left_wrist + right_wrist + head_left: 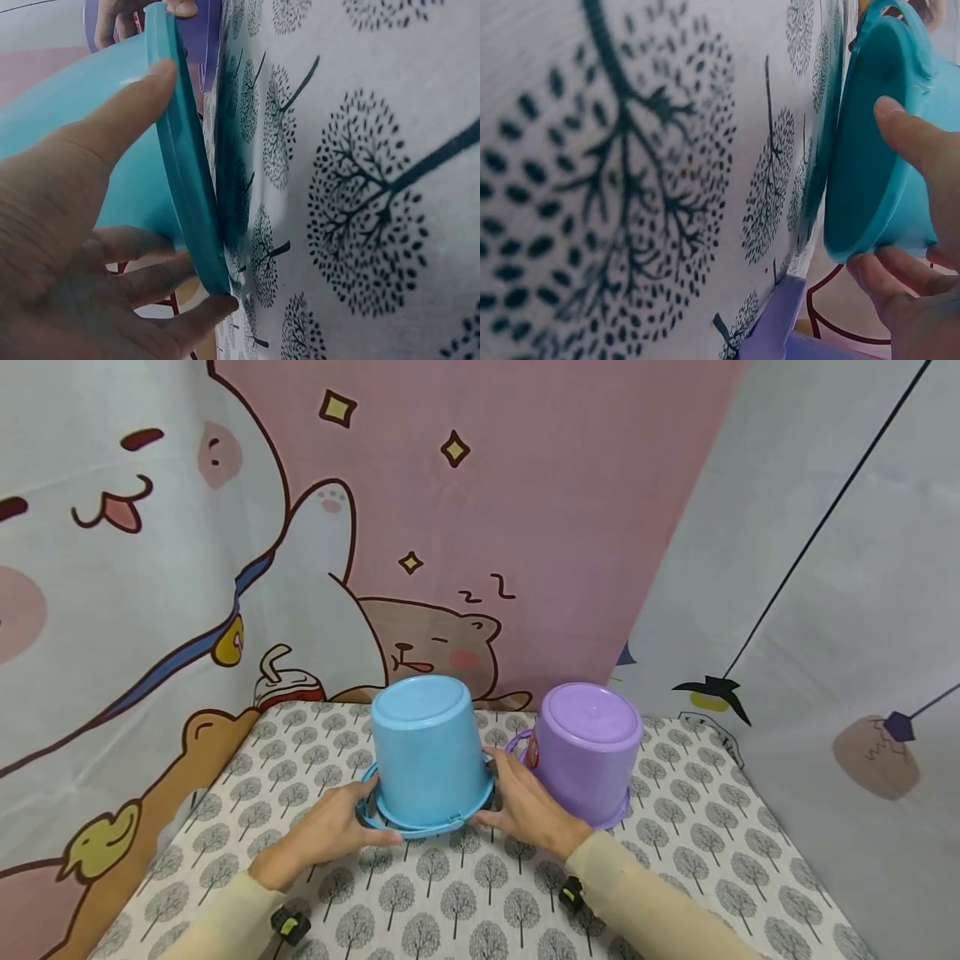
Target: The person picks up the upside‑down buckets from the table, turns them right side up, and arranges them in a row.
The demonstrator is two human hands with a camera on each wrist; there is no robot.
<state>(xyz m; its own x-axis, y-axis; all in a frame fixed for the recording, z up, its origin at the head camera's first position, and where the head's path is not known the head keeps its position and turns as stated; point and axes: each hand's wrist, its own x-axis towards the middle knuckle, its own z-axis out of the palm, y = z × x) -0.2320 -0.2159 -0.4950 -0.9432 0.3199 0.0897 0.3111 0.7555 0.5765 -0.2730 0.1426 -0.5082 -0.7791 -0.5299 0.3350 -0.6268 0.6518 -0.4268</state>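
An upside-down light blue bucket is between both hands, base up and rim low over the table. My left hand grips its left side at the rim; in the left wrist view the thumb lies along the blue rim, fingers around its far edge. My right hand holds the opposite side, thumb by the opening and fingers beneath the rim in the right wrist view. There the bucket shows its hollow inside, its mouth tilted off the cloth. The blue handle hangs along the rim.
Just right of the right hand, a purple bucket stands upside down, its handle out to the left. A tree-print cloth covers the table. Cartoon-printed curtains hang close behind and at both sides.
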